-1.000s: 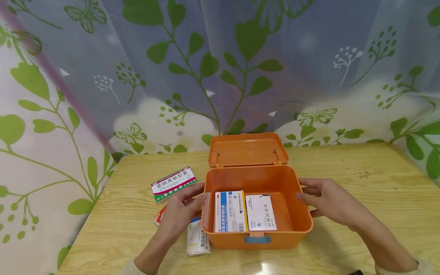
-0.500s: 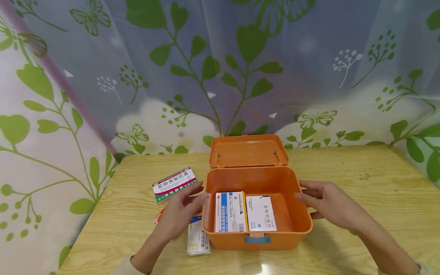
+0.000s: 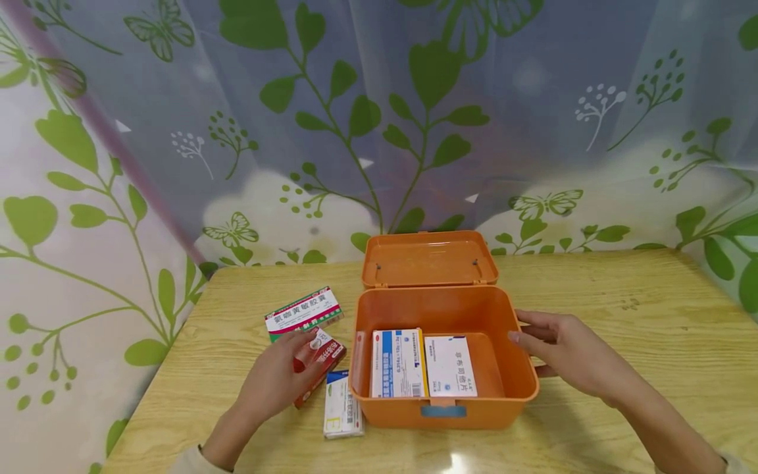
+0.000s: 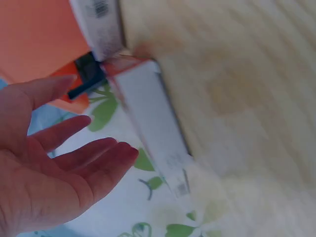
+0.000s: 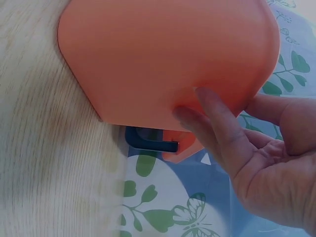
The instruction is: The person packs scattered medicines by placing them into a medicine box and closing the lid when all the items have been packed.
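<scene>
An orange lidded storage box (image 3: 391,415) stands on the table, its lid tipped back. My right hand (image 3: 568,355) grips its right wall, thumb over the rim and fingers against the outside, as the right wrist view also shows. Over a red medicine box (image 3: 327,361) left of the container hovers my left hand (image 3: 266,378). Its fingers (image 4: 79,133) are spread and loosely bent in the left wrist view, with nothing between them. Inside the container sit a white-and-blue medicine box (image 3: 393,365), a white tablet box (image 3: 453,368), and a pale item along the left wall.
A white, green and red capsule box (image 3: 308,313) lies behind the red one. In front of the red one is a white-and-blue softgel box (image 3: 343,411), close beside the container. The raised lid (image 3: 429,263) is near the patterned curtain (image 3: 331,131). Wooden tabletop (image 3: 639,316) extends rightward.
My left hand has let go of the container's left rim and moved left over the red medicine box, which now shows more. The right hand keeps its grip on the right wall.
</scene>
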Available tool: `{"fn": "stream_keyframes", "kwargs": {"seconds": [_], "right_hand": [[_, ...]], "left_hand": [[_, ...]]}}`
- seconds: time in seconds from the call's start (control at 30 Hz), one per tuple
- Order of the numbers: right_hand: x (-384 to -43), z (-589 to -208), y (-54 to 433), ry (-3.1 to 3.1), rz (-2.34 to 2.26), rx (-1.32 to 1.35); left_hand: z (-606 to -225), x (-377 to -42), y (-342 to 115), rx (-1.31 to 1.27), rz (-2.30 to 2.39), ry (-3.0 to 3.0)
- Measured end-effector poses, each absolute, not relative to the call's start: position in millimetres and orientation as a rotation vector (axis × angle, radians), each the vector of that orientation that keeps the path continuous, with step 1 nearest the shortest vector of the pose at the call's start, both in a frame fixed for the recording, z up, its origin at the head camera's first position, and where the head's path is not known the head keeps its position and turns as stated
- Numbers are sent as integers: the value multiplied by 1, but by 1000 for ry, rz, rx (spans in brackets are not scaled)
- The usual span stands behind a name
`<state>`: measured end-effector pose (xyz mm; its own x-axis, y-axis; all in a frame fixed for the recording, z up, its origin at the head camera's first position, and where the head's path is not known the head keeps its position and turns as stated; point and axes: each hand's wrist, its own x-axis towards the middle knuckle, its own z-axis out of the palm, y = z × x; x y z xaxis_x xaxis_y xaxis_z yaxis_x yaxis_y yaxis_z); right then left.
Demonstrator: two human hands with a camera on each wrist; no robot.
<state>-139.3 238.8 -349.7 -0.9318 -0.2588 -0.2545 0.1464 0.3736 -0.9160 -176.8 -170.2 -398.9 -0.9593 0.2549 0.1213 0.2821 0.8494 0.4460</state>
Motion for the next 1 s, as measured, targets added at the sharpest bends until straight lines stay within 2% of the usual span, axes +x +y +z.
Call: {"fn": "stream_keyframes", "kwargs": {"seconds": [0.3,0.77,1.0], "right_hand": [[-138,-354,240,2271,-1601,-87],[-137,-354,239,2285,-1615,-87],[-136,-353,238,2301,-1608,-80]], "left_hand": [[-415,-184,-175,-440,-442,-3075],[-404,-208,-163,-620,-211,-3247],[-397,-214,-159,-624,-177,-3326]]}}
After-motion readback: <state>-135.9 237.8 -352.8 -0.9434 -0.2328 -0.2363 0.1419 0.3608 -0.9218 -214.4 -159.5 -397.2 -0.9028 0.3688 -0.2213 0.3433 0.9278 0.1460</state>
